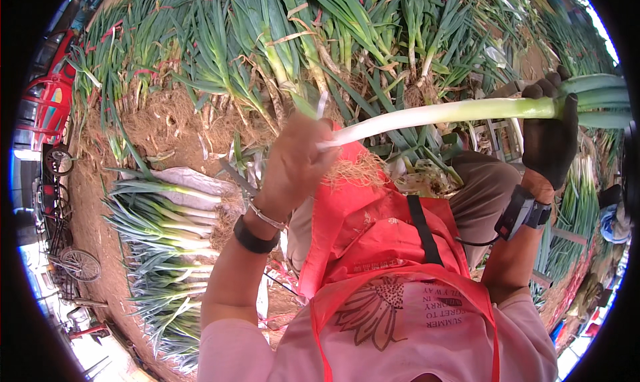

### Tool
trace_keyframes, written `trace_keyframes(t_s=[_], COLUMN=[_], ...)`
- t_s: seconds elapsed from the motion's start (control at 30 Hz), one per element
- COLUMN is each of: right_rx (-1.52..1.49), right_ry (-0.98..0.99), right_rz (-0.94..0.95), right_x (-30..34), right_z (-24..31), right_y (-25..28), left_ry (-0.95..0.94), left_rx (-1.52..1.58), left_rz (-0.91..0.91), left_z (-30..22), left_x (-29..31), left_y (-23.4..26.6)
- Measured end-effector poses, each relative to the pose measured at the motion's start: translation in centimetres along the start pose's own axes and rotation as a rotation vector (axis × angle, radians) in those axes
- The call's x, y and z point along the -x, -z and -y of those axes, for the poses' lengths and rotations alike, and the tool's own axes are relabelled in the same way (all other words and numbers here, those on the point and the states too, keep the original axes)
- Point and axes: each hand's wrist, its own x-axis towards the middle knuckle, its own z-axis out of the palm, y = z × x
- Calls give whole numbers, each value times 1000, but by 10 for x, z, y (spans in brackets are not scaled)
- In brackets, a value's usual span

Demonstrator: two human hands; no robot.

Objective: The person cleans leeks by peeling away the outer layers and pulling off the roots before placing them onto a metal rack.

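Observation:
A long green onion (pixel 440 115), white at the root end and green at the leaves, stretches across in front of me. My right hand (pixel 553 132), in a dark glove, is closed around it where the leaves begin. At its white end is my left hand (pixel 297 157), bare and blurred by motion, fingers curled in. A pale green strip (pixel 305 106) and a thin white one rise beside those fingers; whether they are gripped is unclear. Brown stringy roots (pixel 355 171) lie just below, over my red apron (pixel 373 229).
Many untrimmed green onions (pixel 220 55) with roots and soil spread across the ground ahead. To my left, cleaned ones (pixel 170 229) lie in a row, partly on a pale sheet (pixel 190 182). A bicycle (pixel 80 265) and a red vehicle (pixel 52 95) stand at the far left.

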Motion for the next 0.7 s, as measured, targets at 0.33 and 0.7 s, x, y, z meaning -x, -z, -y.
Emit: trace_keyframes(t_s=[0.33,0.7], right_rx=[233,328], right_ry=[-40,4], right_rz=[-267,-302], right_x=[-23,-22], right_z=[2,-4], right_y=[-48,-68], left_ry=[-65,-217], left_rx=[-39,-389], left_rz=[79,24], left_z=[11,-28], left_x=[-8,-24], left_y=[3,6])
